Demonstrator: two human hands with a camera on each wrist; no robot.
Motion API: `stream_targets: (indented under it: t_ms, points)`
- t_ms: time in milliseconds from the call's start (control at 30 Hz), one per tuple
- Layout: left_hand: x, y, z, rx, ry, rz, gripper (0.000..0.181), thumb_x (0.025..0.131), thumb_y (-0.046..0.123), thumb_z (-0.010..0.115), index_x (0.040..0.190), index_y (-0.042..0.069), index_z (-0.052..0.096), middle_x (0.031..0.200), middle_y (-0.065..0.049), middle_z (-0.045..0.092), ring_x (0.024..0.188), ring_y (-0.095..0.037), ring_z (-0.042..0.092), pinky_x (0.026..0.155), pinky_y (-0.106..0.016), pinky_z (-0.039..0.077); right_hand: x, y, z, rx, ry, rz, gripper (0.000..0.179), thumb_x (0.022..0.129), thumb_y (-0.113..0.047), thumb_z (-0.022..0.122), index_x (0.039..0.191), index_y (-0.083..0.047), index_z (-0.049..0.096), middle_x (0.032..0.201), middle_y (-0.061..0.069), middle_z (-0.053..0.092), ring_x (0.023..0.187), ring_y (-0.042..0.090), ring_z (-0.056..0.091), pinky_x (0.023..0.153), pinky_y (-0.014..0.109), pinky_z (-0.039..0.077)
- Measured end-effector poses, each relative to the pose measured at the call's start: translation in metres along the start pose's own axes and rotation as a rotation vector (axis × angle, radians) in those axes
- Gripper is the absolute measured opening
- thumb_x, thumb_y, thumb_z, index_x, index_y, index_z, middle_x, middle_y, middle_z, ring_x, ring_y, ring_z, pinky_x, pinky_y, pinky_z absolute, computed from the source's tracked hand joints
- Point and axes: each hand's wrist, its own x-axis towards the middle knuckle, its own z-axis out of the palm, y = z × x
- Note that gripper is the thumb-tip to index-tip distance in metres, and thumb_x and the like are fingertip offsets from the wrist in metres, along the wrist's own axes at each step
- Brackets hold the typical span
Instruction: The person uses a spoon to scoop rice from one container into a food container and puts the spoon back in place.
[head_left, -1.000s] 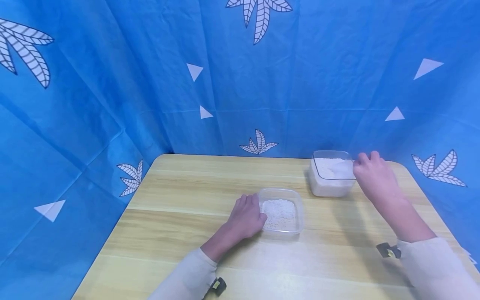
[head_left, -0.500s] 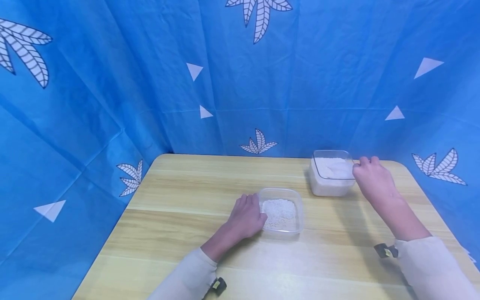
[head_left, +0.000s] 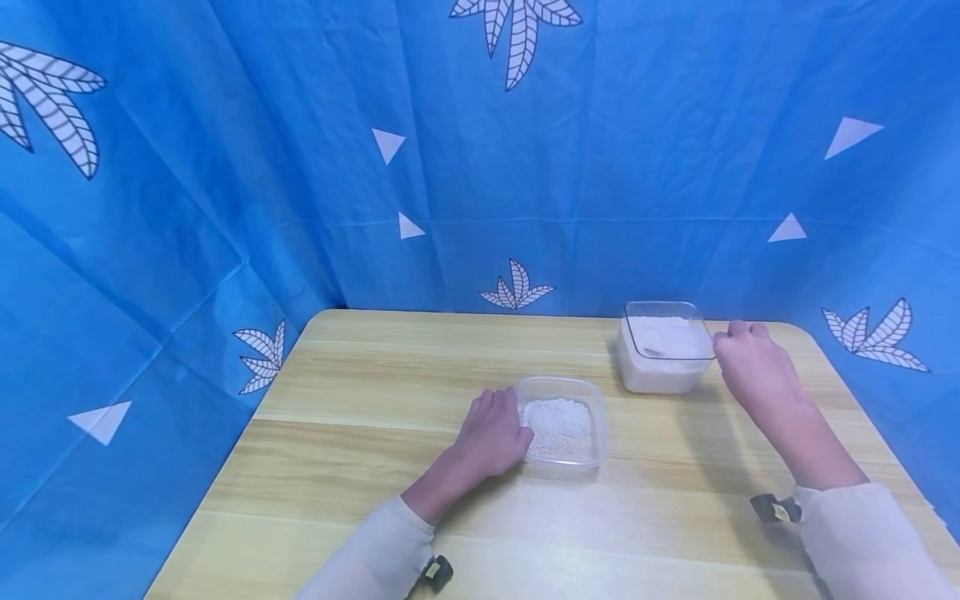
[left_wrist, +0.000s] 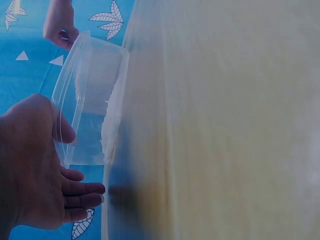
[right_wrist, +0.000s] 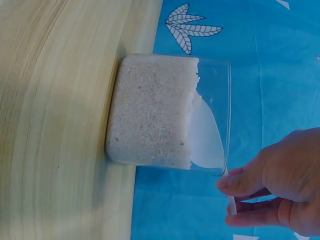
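My right hand pinches the thin handle of a white scoop between thumb and fingers. The scoop's blade dips into the rice that fills most of a clear square container, just inside the rim nearest my hand. My left hand grips the left side of a smaller clear plastic container, thumb over its rim and fingers against the outer wall. White grains of rice cover part of its bottom. Both containers stand upright.
A light wooden table carries both containers, the rice-filled one nearer its back right. Behind and beside the table hangs a blue curtain with white leaf and triangle prints.
My right hand has dropped a little, and the scoop has shifted within the rice, its blade now farther down in the grains. My left hand and the smaller container have stayed put.
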Motion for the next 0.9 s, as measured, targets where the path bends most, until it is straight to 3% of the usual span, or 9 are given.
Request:
stream_targets:
  t_ms: [233, 500, 900]
  points:
    - [0.000, 0.000, 0.002, -0.002, -0.009, -0.002, 0.064, 0.099, 0.035, 0.044, 0.146, -0.009, 0.040, 0.124, -0.016, 0.057, 0.112, -0.028, 0.047, 0.110, -0.045, 0.039, -0.004, 0.002, 0.002, 0.024, 0.056, 0.013, 0.020, 0.074, 0.016, 0.069, 0.094, 0.015, 0.066, 0.087, 0.034, 0.058, 0.075, 0.048, 0.055, 0.055, 0.053, 0.055]
    - [0.000, 0.000, 0.002, -0.004, -0.012, -0.007, 0.066, 0.099, 0.035, 0.045, 0.147, -0.009, 0.040, 0.127, -0.017, 0.057, 0.113, -0.028, 0.047, 0.109, -0.045, 0.039, -0.007, 0.005, 0.000, 0.069, 0.038, 0.034, 0.020, 0.073, 0.020, 0.066, 0.093, 0.014, 0.067, 0.085, 0.033, 0.058, 0.069, 0.043, 0.053, 0.055, 0.051, 0.053]
    - [0.001, 0.001, 0.000, -0.006, -0.016, -0.011, 0.063, 0.099, 0.036, 0.044, 0.144, -0.008, 0.042, 0.124, -0.016, 0.057, 0.112, -0.028, 0.047, 0.108, -0.045, 0.040, -0.011, 0.010, 0.002, 0.120, 0.055, 0.052, 0.016, 0.082, 0.013, 0.069, 0.099, 0.014, 0.069, 0.088, 0.033, 0.060, 0.072, 0.043, 0.056, 0.065, 0.055, 0.056]
